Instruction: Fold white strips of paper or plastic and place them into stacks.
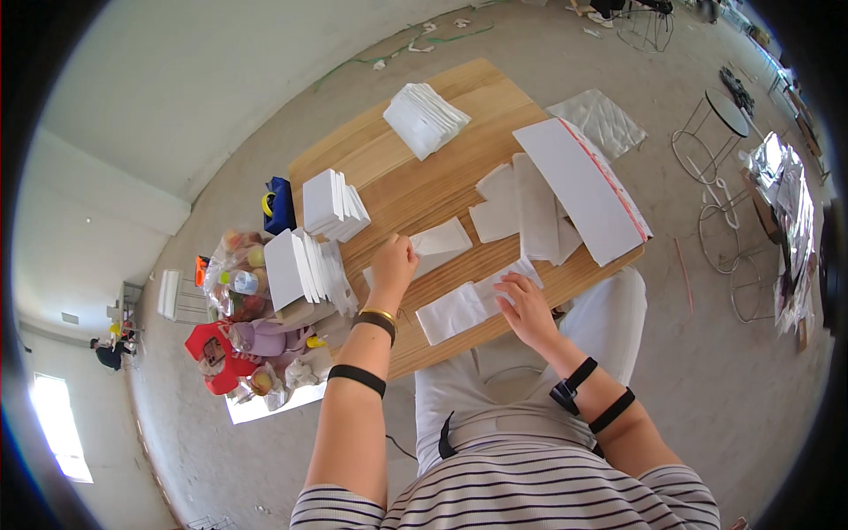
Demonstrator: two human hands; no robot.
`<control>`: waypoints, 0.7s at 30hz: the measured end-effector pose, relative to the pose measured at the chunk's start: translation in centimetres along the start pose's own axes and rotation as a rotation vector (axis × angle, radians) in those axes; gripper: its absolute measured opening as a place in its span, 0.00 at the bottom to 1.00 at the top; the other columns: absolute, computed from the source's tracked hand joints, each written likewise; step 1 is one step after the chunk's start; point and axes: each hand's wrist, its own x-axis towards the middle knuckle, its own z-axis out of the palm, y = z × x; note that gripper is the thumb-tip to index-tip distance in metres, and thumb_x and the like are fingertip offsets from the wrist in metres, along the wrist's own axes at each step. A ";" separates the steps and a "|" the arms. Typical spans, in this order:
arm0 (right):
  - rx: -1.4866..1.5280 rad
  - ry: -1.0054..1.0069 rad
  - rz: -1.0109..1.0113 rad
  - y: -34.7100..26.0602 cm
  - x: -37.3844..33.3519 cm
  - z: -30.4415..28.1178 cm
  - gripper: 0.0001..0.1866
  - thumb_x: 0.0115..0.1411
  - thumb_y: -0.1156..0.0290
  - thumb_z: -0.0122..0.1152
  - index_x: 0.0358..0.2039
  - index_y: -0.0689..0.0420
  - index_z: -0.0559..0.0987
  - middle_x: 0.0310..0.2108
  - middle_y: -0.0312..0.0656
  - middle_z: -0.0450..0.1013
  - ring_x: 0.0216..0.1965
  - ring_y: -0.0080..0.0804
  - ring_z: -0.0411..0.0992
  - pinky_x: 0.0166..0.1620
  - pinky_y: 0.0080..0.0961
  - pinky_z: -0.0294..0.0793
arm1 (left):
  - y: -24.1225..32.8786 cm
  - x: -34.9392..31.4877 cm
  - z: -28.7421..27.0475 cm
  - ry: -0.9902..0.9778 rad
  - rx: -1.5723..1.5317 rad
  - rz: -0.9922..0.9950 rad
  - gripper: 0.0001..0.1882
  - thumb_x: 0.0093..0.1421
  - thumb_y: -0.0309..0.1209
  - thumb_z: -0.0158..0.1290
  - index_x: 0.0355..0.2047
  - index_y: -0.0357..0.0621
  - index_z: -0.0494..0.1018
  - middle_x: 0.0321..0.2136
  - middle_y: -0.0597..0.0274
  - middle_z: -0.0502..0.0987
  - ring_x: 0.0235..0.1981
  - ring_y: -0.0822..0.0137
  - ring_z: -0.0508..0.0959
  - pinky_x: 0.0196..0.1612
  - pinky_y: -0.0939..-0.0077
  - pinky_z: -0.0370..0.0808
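Here the left hand [394, 262] is curled, right hand [524, 306] spread over paper [453, 314], the box's [576, 190] red print [607, 174] illegible.

There are 2 hands [394, 263] [525, 309] and 3 fanned white stacks [426, 120] [334, 205] [307, 267]

This looks like a simple workshop: bare concrete floor [698, 380], pale wall [221, 79], round stool [727, 112] and table [495, 88] bearing white paper stacks [424, 122].

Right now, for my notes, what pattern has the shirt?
The shirt has dark stripes on white; head view.
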 end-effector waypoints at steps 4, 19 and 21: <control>0.016 -0.036 0.005 -1.0 0.6 0.6 0.12 0.62 0.68 0.58 0.45 0.57 0.77 0.50 0.46 0.72 0.54 0.48 0.68 0.57 0.40 0.67 | 0.1 -1.8 -2.9 0.113 -0.184 -0.004 0.03 0.54 0.27 0.58 0.26 0.44 0.74 0.30 0.60 0.78 0.32 0.59 0.80 0.34 0.66 0.75; 0.862 -0.452 0.517 -9.8 5.1 7.1 0.18 0.64 0.60 0.62 0.45 0.63 0.80 0.34 0.37 0.78 0.34 0.21 0.73 0.39 0.22 0.72 | -0.2 -14.3 -14.2 0.353 0.086 0.191 0.07 0.49 0.25 0.62 0.28 0.47 0.76 0.31 0.68 0.76 0.33 0.63 0.77 0.35 0.66 0.73; 0.686 -0.380 0.421 -10.4 4.8 6.6 0.17 0.62 0.62 0.63 0.42 0.64 0.81 0.30 0.35 0.77 0.30 0.21 0.72 0.33 0.23 0.70 | -0.5 -15.7 -14.1 0.370 0.113 0.195 0.08 0.48 0.26 0.62 0.29 0.48 0.76 0.32 0.69 0.76 0.35 0.63 0.77 0.38 0.64 0.72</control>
